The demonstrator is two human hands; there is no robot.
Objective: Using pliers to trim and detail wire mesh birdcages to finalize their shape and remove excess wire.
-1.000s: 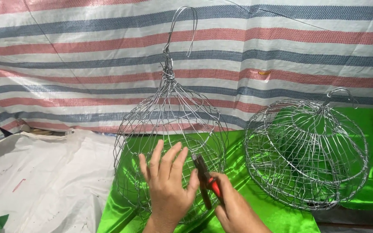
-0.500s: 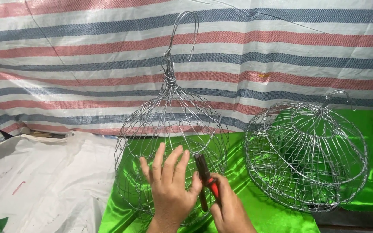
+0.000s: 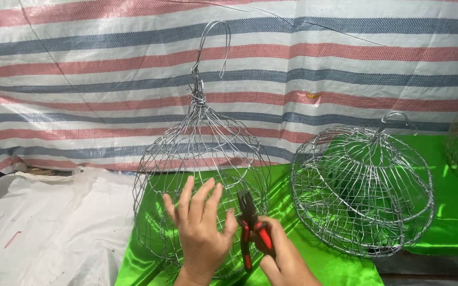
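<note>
Wire basket frame [image 3: 202, 175], bulb-shaped, standing upright on shiny green cloth [image 3: 314, 265]; long axis vertical, running up through a twisted neck to an open hook at top. Set against a striped tarpaulin [image 3: 345, 69] as backdrop.

Left hand [image 3: 201, 233]: open, fingers spread and pointing up, palm pressed flat to the near side of the frame's lower half. No wire seen closed within the fingers; contact reads as steadying, not gripping.

Right hand [image 3: 284, 254]: closed round the red-and-black handles of a pair of pliers [image 3: 250, 233]. Handles held close together; nose pointing up and slightly left, lying just beside the left hand's little-finger edge and against the frame's lower front mesh. Whether the nose has a wire pinched: cannot tell, tip too small against the lattice.

Governing relation: frame lies directly ahead of and above both hands, its bulge rising from the cloth just beyond the wrists. Pliers' axis near parallel to the frame's upright axis, nose meeting the mesh low and right of centre. Left hand nearer the frame's middle; right hand at its lower right flank.

Also present: second wire frame [image 3: 361, 190], rounder and squatter, resting well apart to the right on the same cloth; white plastic sheet [image 3: 43, 233] at left.
</note>
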